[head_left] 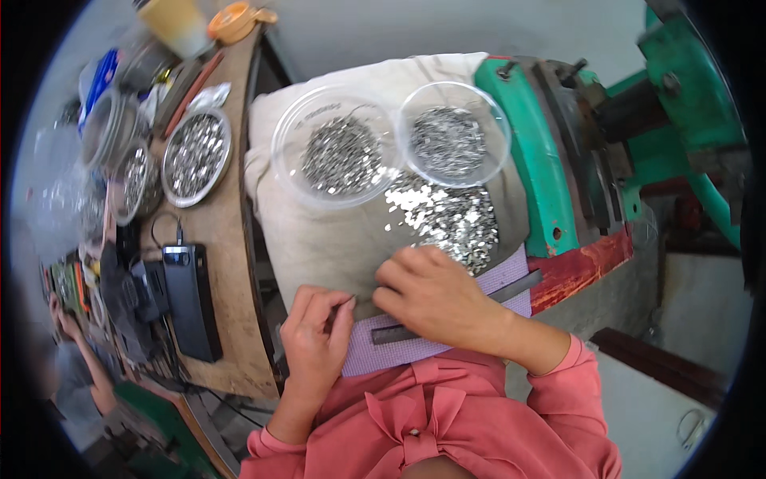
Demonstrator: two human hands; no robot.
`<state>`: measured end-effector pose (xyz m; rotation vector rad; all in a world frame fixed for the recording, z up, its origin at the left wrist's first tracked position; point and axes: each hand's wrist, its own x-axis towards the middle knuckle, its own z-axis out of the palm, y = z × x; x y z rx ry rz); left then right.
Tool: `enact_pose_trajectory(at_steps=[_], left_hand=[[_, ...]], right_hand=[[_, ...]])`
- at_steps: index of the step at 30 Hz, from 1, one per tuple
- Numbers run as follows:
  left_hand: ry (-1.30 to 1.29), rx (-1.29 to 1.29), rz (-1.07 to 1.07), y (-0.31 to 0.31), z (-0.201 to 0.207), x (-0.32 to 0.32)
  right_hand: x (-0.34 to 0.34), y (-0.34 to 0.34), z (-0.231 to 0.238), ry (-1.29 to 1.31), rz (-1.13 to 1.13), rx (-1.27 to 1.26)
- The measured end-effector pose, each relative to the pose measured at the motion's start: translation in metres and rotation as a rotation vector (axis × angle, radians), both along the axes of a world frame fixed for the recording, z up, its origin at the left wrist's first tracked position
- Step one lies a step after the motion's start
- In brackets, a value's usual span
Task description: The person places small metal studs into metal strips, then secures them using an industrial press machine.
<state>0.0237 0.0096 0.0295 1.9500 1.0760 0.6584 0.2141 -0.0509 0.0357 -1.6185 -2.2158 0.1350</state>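
My left hand [313, 329] is closed at the near edge of the cloth-covered work surface, thumb and forefinger pinched together. Whatever they may hold is too small to make out. Just right of it, my right hand [435, 294] is curled with fingertips down; what lies under them is hidden. Beyond the right hand spreads a loose pile of small shiny metal pieces [459, 219]. A dark flat bar [391, 334] runs beneath my right hand and forearm on a purple checked cloth [363, 355]. Two clear round plastic tubs [281, 152] [501, 132] with more metal pieces stand behind the pile.
A green machine [527, 160] stands on a red worn base at the right. On the wooden table [243, 335] at left are a metal bowl of pieces [223, 172], a black box-shaped device [191, 311] with cables and several plastic containers. Another person's arm [96, 371] shows far left.
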Motion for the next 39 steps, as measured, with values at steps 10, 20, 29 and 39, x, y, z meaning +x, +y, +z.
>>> enact_pose_trajectory(at_steps=[10, 20, 29, 39], left_hand=[[0.022, 0.243, -0.138, 0.024, 0.057, 0.015], [-0.132, 0.557, -0.366, 0.063, 0.067, 0.124], [0.031, 0.295, -0.419, -0.001, 0.029, 0.027], [0.153, 0.394, -0.582, 0.003, 0.02, 0.06]], right_hand=[[0.009, -0.027, 0.001, -0.19, -0.049, 0.112], [0.093, 0.021, 0.04, -0.236, -0.534, 0.399], [0.056, -0.099, 0.006, 0.261, -0.45, 0.147], [0.029, -0.115, -0.019, 0.182, -0.563, 0.063]])
